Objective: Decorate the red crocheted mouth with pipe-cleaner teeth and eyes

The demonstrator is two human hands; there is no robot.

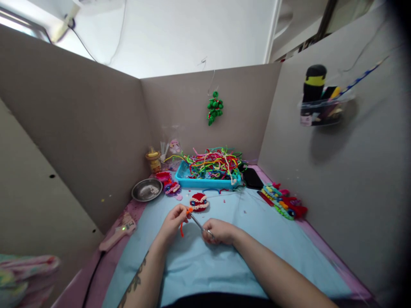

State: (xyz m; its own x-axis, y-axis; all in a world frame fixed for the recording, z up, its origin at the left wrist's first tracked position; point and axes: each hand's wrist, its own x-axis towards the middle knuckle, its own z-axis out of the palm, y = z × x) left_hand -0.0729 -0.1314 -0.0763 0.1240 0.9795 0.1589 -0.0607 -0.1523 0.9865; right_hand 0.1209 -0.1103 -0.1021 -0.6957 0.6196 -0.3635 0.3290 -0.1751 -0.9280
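My left hand [176, 216] pinches a small orange yarn piece [190, 210], with an orange tail hanging below the fingers. My right hand [218, 231] is closed around the handles of a pair of metal scissors [196, 222]. The scissor tips point up and left and reach the orange piece at my left fingertips. Whether the blades are apart cannot be made out. Just beyond my hands lies a red crocheted piece [199, 202] with cream ruffled trim and blue eyes, touched by neither hand.
A blue tray [205, 183] heaped with colourful yarn strands stands at the back. To its left are a metal bowl [147, 190] and a pink glue gun [118, 234]. On the right lie a black phone-like slab [252, 178] and several crocheted pieces [284, 203]. Grey partitions enclose three sides.
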